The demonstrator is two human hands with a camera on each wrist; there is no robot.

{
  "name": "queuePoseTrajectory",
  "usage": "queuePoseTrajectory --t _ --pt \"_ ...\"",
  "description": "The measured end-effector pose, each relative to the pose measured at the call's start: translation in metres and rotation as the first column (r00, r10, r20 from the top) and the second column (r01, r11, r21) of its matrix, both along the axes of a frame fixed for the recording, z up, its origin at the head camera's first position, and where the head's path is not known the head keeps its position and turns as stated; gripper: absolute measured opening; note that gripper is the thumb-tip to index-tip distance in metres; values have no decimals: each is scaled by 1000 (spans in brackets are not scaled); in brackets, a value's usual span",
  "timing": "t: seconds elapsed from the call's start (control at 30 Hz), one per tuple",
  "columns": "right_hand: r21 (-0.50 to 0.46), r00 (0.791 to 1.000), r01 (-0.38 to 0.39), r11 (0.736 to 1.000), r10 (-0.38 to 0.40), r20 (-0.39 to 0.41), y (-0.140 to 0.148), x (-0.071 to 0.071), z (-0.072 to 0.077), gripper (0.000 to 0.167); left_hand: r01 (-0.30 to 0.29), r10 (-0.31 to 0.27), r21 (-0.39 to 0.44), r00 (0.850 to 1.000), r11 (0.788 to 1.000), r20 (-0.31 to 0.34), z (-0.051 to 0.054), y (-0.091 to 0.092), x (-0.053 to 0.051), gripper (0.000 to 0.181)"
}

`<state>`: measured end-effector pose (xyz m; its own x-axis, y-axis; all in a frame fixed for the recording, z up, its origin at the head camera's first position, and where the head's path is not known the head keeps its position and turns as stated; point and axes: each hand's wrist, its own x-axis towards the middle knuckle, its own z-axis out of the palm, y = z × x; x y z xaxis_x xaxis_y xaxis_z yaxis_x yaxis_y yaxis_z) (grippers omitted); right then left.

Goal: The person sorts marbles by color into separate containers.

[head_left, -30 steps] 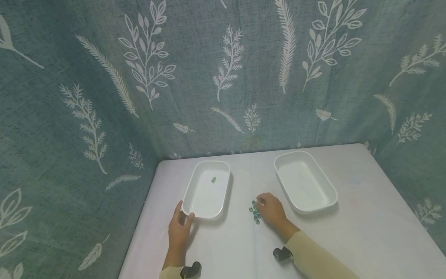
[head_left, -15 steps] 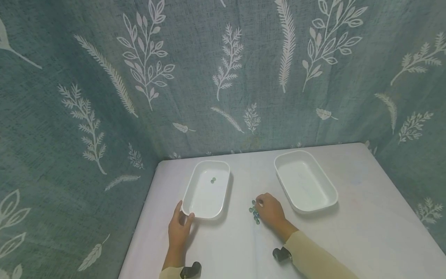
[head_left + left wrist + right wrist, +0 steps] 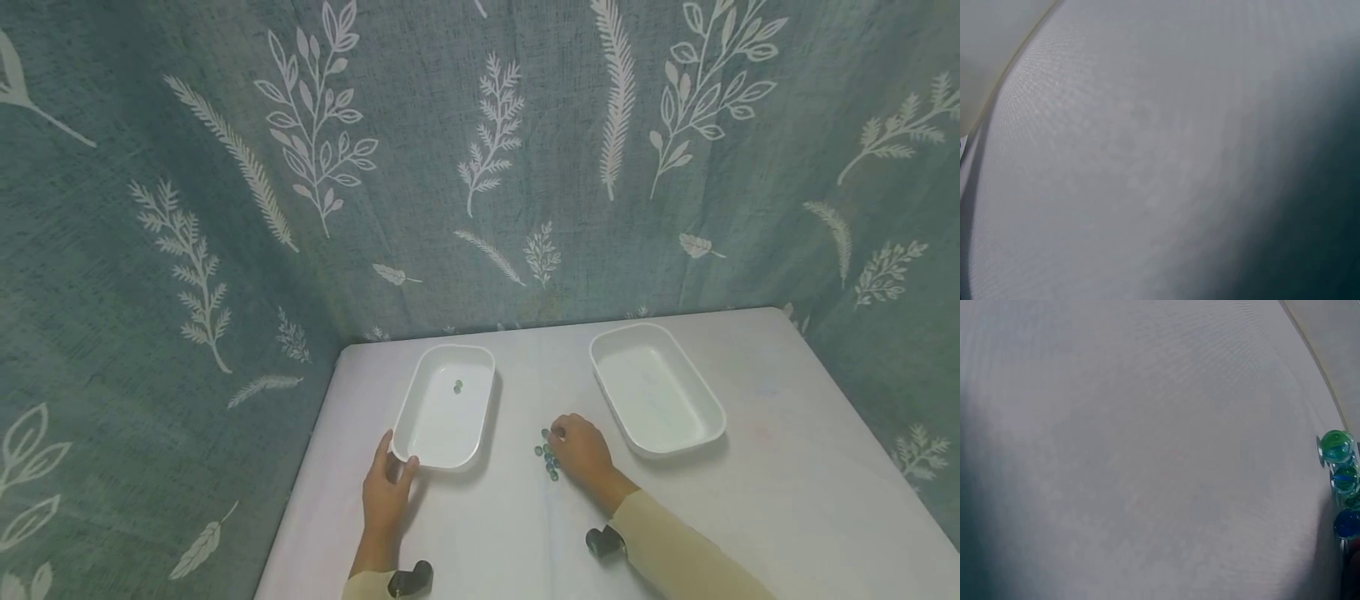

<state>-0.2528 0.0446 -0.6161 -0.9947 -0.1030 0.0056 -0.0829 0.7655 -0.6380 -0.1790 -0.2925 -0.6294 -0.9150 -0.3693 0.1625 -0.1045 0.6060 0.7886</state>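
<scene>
My left hand (image 3: pixel 386 496) holds the near-left corner of a white tray (image 3: pixel 442 437), thumb on the near rim and fingers along the left side. Two green glass marbles (image 3: pixel 457 387) lie in that tray. Between the trays, my right hand (image 3: pixel 582 450) has its fingers curled down at a small cluster of green and blue glass marbles (image 3: pixel 553 476). It pinches at one of them; the fingertips are partly hidden. The right wrist view shows a green marble (image 3: pixel 1336 447) and a dark blue marble (image 3: pixel 1347 524) at its right edge, the blue one against a fingertip.
A second white tray (image 3: pixel 663 408) stands to the right, beyond my right hand. The trays rest on a white-covered table (image 3: pixel 480 542). Behind and at both sides hangs a teal curtain (image 3: pixel 420 167) with a leaf pattern.
My right hand stays at the marble cluster with only slight finger movement. The left hand keeps its place on the tray corner. The two marbles in the tray have rolled slightly.
</scene>
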Motion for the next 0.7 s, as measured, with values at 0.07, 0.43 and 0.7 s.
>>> queuePoseTrajectory --t 0.07,0.43,0.7 --pt "-18 1000 8 1000 -7 11 1 -1 0 22 2 -2 3 1000 1000 2 -1 0 0 74" --pt "-150 1000 7 989 -6 8 10 -5 1 22 8 -8 -26 1000 1000 -12 2 0 -1 75" --pt "-265 1000 1 964 3 14 13 -3 3 30 10 -10 -12 1000 1000 -8 4 0 0 74"
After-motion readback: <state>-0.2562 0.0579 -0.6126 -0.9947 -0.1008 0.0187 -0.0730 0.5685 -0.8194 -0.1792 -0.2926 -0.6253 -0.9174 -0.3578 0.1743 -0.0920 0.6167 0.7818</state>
